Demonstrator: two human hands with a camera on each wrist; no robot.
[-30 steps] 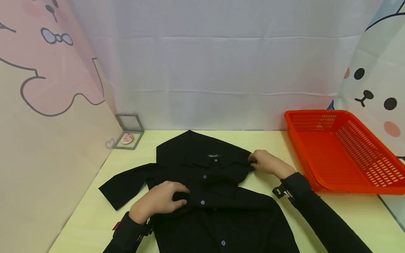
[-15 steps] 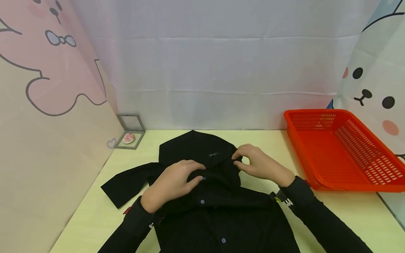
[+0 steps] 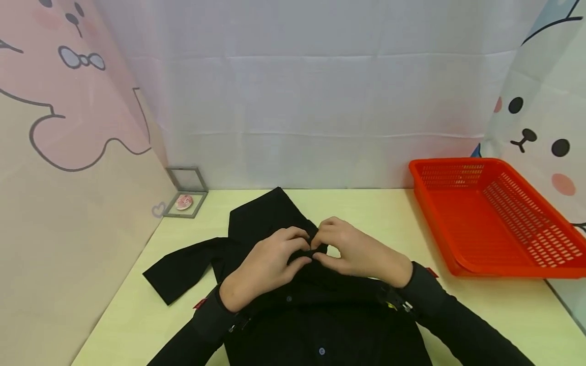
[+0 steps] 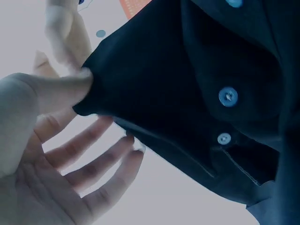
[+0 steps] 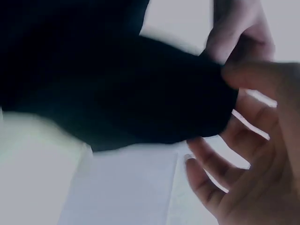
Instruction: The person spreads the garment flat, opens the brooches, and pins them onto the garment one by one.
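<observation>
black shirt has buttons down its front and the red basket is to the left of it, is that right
Not quite: the head view shows the red basket to the right of the black shirt, not the left. The buttons down the shirt's front are right.

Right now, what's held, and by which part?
Black shirt, at a fabric edge, pinched by left hand and right hand; exact garment part unclear.

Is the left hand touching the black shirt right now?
Touching. The left wrist view shows the left hand pinching the black shirt at its edge, thumb tip over the fabric.
</observation>
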